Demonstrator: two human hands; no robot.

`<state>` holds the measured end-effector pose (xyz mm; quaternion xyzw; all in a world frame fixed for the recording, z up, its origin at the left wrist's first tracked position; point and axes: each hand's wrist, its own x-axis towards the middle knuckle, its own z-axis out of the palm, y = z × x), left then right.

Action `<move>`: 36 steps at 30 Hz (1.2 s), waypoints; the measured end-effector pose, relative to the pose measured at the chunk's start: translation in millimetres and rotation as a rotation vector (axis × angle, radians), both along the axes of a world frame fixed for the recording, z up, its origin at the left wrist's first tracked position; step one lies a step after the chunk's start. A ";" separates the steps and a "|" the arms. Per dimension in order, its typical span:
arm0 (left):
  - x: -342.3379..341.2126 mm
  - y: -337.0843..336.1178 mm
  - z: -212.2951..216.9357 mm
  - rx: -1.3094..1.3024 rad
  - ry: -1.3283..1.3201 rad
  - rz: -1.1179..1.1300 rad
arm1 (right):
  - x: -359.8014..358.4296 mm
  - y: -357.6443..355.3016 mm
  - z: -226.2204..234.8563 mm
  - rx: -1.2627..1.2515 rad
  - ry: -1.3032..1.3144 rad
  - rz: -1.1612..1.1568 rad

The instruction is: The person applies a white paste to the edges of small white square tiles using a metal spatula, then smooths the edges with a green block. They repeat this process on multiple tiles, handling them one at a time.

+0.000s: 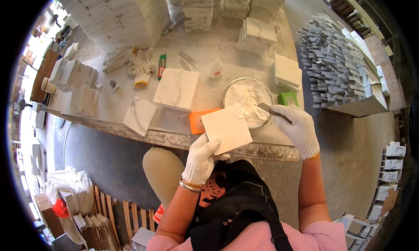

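My left hand (201, 158), in a white knitted glove, is closed on the near left corner of a square white marble tile (224, 131). The tile is tilted over the table's near edge, with a small roundish mark at its far right corner. In my right hand (299, 128), gloved alike, is a small putty knife (264, 107), its tip over the right side of a round bowl (225, 93). White paste or powder (248, 98) fills much of that bowl. An orange block (196, 122) lies partly behind the tile, and a green one (288, 99) sits right of the bowl.
Stacked marble tiles (178, 89) stand left of the bowl, with a loose tile (140, 115) beside them. Spare gloves (140, 68), a green-and-red box (162, 66) and a small white bottle (216, 70) lie farther back. Tall tile stacks (118, 19) line the far side. Beyond the table's right edge stands a loaded pallet (334, 63).
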<state>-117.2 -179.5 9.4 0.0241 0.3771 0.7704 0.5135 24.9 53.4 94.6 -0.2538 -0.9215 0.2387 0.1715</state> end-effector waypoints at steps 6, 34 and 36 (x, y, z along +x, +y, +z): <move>-0.8 0.4 1.2 -0.002 -0.016 -0.005 | -25.6 29.7 -16.4 0.068 -0.249 0.048; -5.3 -22.3 -2.8 0.015 -0.049 0.065 | -92.6 5.3 11.5 -0.528 -0.031 0.204; -3.4 -21.8 2.8 0.012 -0.040 0.054 | -68.5 2.1 15.1 -0.515 -0.080 0.183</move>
